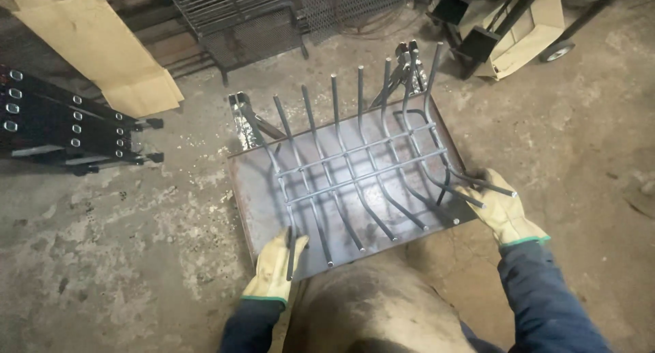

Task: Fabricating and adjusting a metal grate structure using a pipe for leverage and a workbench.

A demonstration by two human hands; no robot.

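**A:** What have the hands got hold of?

**B:** A grate of bent grey steel rods welded to two crossbars, lying on a flat rusty-brown steel plate on the concrete floor. The left hand in a yellow leather glove is closed around the near tip of the leftmost rod. The right hand in a matching glove is wrapped around the near ends of the rightmost rods, just where they overhang the plate's corner.

**B:** From both grips the rods run away from the person, cross the two bars midway, then curve upward at the far side. A pair of locking clamps sits beyond the right grip at the far corner, and another clamp beyond the left grip.

**A:** How would you handle it well?

**B:** I'd judge the grips are at the weak ends, far from the crossbars, so any shift should be even on both sides. Keep thumbs off the rod tips and watch that the far clamps aren't dragging.

**A:** Anything close by?

**B:** Left of the left grip, a black perforated steel frame lies well apart.
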